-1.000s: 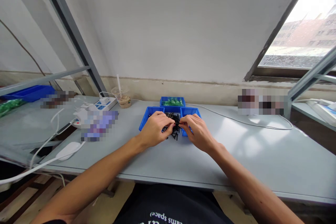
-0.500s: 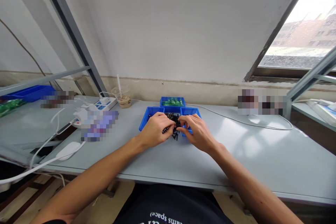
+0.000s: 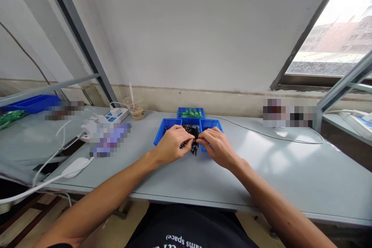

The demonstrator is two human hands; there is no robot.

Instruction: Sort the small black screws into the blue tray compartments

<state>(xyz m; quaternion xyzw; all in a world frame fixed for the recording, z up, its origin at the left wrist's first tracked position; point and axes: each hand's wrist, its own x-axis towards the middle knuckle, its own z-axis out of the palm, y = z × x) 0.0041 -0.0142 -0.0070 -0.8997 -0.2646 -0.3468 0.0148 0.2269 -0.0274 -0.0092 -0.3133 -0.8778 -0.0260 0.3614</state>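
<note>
My left hand and my right hand meet over a heap of small black screws on the grey table. Both hands have their fingers curled and pinched together at the heap's near edge. What the fingertips hold is too small to make out. A blue tray lies under my left hand. Another blue tray sits behind my right hand. A third blue tray with green parts stands behind the heap.
A plastic cup with a straw and a white power strip stand at the back left. White cables run across the left edge. A cable crosses the table at the right. Metal shelf posts rise on both sides.
My right hand has slid a little left toward my left hand, so the fingertips nearly touch over the screws. My left hand has barely moved.
</note>
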